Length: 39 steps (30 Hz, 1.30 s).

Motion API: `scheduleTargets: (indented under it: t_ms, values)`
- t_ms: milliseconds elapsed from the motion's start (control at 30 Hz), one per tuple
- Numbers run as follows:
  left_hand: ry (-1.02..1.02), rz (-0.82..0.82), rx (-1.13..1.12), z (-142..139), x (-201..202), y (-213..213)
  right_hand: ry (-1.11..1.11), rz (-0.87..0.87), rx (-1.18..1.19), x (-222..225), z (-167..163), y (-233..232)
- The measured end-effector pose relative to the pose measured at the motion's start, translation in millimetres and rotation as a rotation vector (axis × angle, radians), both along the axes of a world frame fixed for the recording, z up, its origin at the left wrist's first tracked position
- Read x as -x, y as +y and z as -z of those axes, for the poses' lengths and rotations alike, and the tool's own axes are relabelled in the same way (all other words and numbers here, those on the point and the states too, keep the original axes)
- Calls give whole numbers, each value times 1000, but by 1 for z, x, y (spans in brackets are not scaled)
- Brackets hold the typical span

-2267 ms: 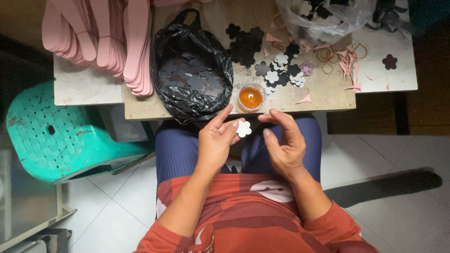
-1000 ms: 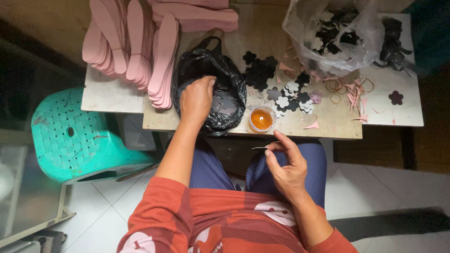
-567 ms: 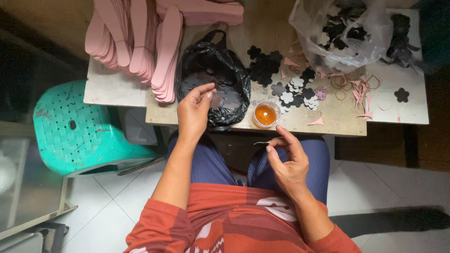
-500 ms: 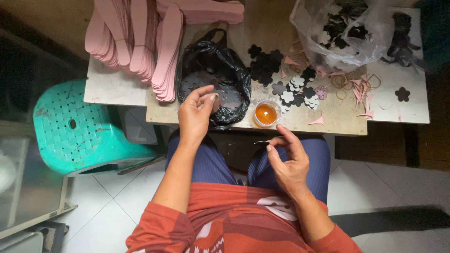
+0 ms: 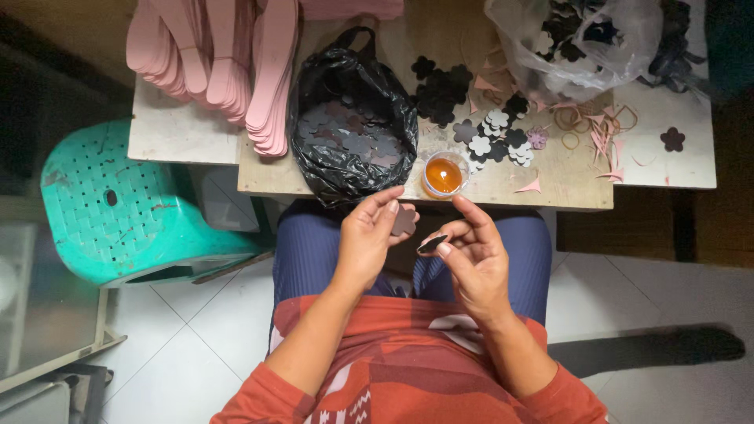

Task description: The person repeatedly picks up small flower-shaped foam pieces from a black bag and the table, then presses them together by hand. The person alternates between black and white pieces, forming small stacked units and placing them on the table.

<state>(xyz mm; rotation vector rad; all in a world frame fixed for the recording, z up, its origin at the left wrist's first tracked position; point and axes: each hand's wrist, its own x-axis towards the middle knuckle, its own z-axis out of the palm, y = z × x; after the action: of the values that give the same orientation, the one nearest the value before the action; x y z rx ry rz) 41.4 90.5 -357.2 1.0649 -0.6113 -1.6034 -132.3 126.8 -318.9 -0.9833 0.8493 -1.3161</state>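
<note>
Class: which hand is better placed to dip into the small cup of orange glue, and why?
Probably the right hand: it holds a thin dark stick just below the glue cup; the left hand holds a flower cutout.

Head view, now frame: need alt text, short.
Seen from above, a seated person's left hand holds a dark flower-shaped cutout and the right hand pinches a small dark tool, over the lap. Ahead, a wooden table carries a black bag of cutouts, a small cup of orange liquid and pink strips.
</note>
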Motion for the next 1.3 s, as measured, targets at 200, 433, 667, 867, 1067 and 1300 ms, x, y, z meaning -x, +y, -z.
scheduleTargets:
  t_ms: [200, 433, 667, 867, 1067, 1300]
  values:
    - [138, 117, -91, 3, 16, 27, 76, 80, -71, -4, 13, -1]
    - [32, 121, -39, 8, 16, 36, 243, 197, -66, 18, 4, -4]
    - [147, 201, -80, 2, 18, 32, 227, 29, -195, 33, -2, -8]
    - [105, 308, -149, -7, 19, 27, 339, -42, -236, 42, -3, -11]
    - [45, 354, -181, -4, 26, 27, 485, -64, -253, 46, -4, -9]
    - [19, 373, -193, 10, 28, 28, 574, -77, -237, 46, -5, -10]
